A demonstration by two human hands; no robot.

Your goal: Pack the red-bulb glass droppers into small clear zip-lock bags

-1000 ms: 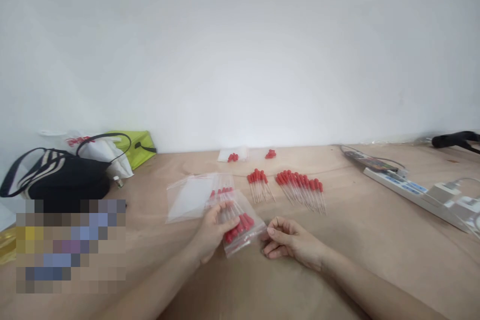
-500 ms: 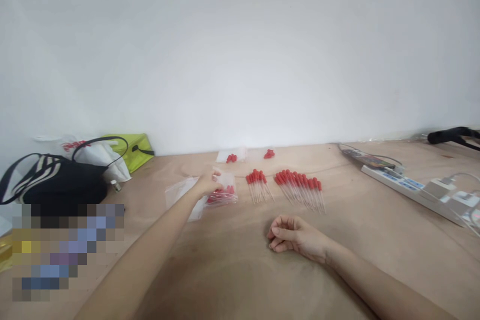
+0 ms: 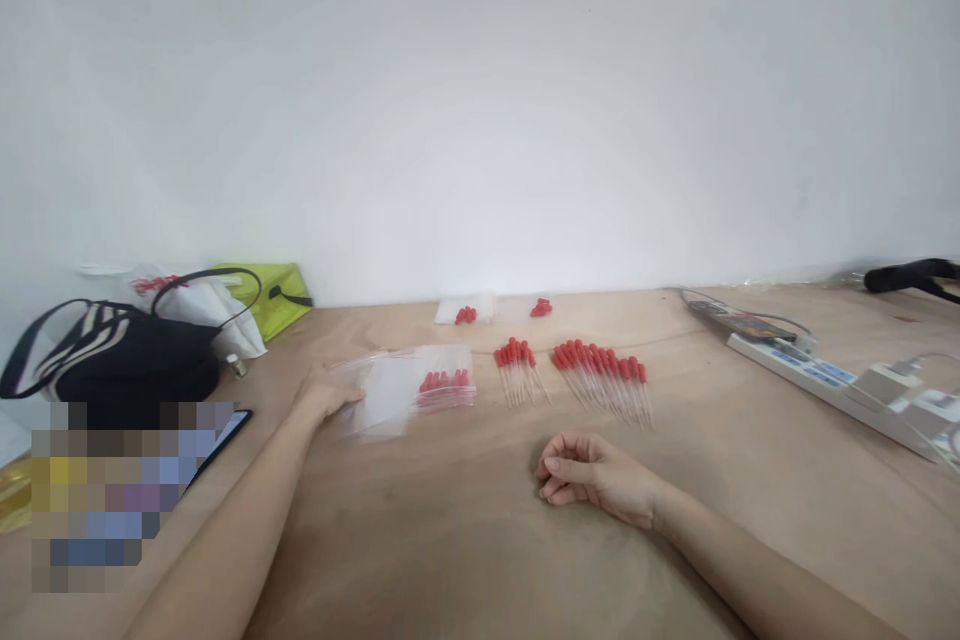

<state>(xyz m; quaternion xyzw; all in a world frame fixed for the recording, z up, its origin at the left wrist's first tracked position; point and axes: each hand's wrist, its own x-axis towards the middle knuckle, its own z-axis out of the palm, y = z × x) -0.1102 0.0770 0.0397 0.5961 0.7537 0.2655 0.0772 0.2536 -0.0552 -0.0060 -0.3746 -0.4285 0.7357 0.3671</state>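
My left hand [image 3: 330,394] is at the left edge of the flat clear plastic bags [image 3: 386,395], its fingers touching them; whether it pinches one is not clear. Right of these lies a filled clear bag [image 3: 448,360] with several red-bulbed droppers inside. Two groups of loose droppers with red bulbs and clear stems, a smaller one [image 3: 515,360] and a larger one [image 3: 600,370], lie farther right. My right hand [image 3: 574,468] rests on the table below them, fingers curled together, with nothing visible in it.
Two bags with red bulbs [image 3: 465,314] [image 3: 541,307] lie by the wall. On the left are a black bag [image 3: 142,355], a green bag [image 3: 281,300] and a small bottle [image 3: 236,366]. A power strip [image 3: 832,390] with chargers and a phone [image 3: 761,327] sits on the right.
My left hand has moved left, off the filled bag and onto the left edge of the flat bags. My right hand has kept its place and pose.
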